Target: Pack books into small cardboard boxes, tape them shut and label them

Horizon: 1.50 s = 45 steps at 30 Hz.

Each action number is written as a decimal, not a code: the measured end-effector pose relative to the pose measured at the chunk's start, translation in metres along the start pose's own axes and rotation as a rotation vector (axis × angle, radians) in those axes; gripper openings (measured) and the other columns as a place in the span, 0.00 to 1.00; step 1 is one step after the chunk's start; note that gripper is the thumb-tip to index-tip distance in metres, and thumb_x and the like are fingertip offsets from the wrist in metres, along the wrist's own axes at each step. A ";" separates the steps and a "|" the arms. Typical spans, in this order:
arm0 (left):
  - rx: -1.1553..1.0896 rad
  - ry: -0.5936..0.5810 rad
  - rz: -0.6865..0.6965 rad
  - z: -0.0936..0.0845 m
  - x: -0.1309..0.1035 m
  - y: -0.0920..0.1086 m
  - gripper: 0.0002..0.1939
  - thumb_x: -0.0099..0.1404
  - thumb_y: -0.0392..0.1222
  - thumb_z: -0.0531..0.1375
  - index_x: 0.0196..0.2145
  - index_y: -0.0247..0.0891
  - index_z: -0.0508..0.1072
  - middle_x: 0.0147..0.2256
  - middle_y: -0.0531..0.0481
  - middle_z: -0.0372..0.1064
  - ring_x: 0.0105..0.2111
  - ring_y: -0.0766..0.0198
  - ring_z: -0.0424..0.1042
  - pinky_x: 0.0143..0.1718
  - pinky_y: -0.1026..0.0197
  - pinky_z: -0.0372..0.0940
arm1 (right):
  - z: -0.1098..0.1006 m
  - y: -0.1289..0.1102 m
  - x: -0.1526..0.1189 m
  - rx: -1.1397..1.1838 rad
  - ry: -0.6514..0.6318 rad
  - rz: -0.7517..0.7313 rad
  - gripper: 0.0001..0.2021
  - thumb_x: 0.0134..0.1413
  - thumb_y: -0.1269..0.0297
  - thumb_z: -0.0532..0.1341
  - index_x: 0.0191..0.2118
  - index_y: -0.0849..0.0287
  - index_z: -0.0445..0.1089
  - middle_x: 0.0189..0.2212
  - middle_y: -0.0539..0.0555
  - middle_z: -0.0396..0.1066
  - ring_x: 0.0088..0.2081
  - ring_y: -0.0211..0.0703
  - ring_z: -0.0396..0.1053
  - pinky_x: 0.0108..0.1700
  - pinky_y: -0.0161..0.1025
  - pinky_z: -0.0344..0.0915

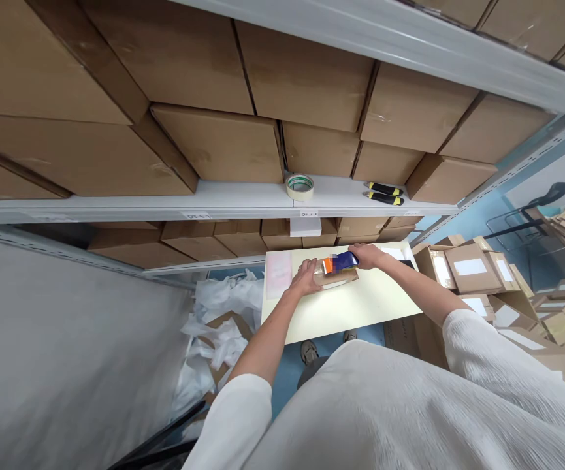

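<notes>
On a pale yellow board [355,313] in front of me lies a small brown cardboard box [336,281]. My left hand [306,277] grips the box at its left end, fingers bent over it. My right hand [366,255] is closed around the right end of a dark blue and orange tape dispenser [345,261]. The dispenser rests on or just over the top of the box; exact contact is hard to see. Part of it is blurred out. A pinkish-white sheet [279,271] lies on the board's left side.
The shelf [331,189] ahead holds a tape roll [300,187], two yellow-black utility knives [384,194] and large cartons [218,143]. Below it sits a white paper stack [306,226]. Crumpled white wrapping [228,303] lies left; labelled boxes [473,267] are piled right.
</notes>
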<state>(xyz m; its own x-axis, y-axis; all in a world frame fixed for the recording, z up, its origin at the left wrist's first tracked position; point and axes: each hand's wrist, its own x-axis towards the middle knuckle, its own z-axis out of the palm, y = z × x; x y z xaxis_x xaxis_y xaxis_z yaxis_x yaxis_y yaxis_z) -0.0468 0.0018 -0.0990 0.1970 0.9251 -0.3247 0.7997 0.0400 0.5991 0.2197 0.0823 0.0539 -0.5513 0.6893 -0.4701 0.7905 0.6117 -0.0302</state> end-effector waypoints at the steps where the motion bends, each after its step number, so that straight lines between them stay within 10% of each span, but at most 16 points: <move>1: 0.009 -0.007 0.006 0.001 -0.002 0.001 0.65 0.50 0.48 0.76 0.78 0.49 0.46 0.74 0.37 0.48 0.72 0.38 0.57 0.66 0.46 0.64 | 0.001 -0.001 -0.004 -0.017 -0.010 0.004 0.20 0.61 0.64 0.68 0.56 0.56 0.67 0.53 0.61 0.75 0.52 0.56 0.75 0.45 0.41 0.69; 23: 0.137 -0.045 0.050 0.002 -0.014 0.007 0.62 0.52 0.47 0.74 0.76 0.47 0.46 0.73 0.36 0.50 0.68 0.40 0.64 0.63 0.48 0.66 | 0.017 0.001 -0.034 -0.129 -0.065 0.086 0.24 0.61 0.71 0.64 0.62 0.56 0.65 0.56 0.65 0.74 0.53 0.58 0.76 0.51 0.49 0.71; 33: 0.147 -0.080 0.020 -0.008 -0.024 -0.007 0.61 0.52 0.47 0.73 0.76 0.46 0.46 0.74 0.35 0.47 0.68 0.38 0.65 0.64 0.47 0.65 | 0.024 0.067 -0.069 -0.107 -0.127 0.213 0.25 0.59 0.68 0.67 0.62 0.58 0.66 0.56 0.67 0.74 0.55 0.63 0.76 0.49 0.49 0.71; 45: 0.133 -0.086 0.010 -0.007 -0.024 -0.004 0.61 0.51 0.46 0.73 0.76 0.46 0.48 0.74 0.35 0.49 0.68 0.37 0.64 0.65 0.46 0.64 | 0.051 0.093 -0.076 -0.067 -0.160 0.212 0.28 0.56 0.65 0.71 0.62 0.56 0.67 0.56 0.65 0.74 0.54 0.63 0.76 0.49 0.49 0.70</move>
<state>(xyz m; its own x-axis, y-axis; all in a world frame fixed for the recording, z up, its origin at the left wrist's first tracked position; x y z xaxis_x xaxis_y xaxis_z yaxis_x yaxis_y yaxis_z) -0.0587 -0.0181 -0.0881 0.2485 0.8890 -0.3847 0.8646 -0.0245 0.5019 0.3488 0.0668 0.0424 -0.3218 0.7377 -0.5936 0.8613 0.4885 0.1401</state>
